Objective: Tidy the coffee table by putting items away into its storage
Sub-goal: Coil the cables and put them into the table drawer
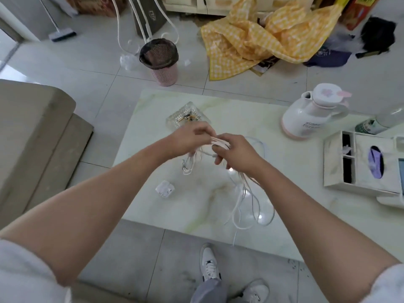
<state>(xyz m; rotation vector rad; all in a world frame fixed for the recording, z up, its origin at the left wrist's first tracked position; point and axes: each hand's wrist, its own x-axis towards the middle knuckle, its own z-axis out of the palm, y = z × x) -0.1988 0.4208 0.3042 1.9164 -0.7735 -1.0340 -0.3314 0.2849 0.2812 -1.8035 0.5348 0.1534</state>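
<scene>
Above the pale marble coffee table point(218, 110), my left hand point(190, 137) and my right hand point(235, 152) meet and both grip a bundle of white cables point(242, 193). The strands are bunched between my fingers; long loops hang down from my right hand and trail over the table's near edge. A shorter loop dangles under my left hand. A small white charger plug point(165, 189) lies on the table below my left forearm. A clear glass ashtray point(187, 115) sits just beyond my left hand.
A white and pink thermos jug point(310, 112) stands at the table's right, a marble-pattern tissue organiser box point(360, 162) nearer me. On the floor are a pink wastebasket point(160, 62) and a yellow checked cloth point(262, 38). A beige sofa point(32, 132) is left.
</scene>
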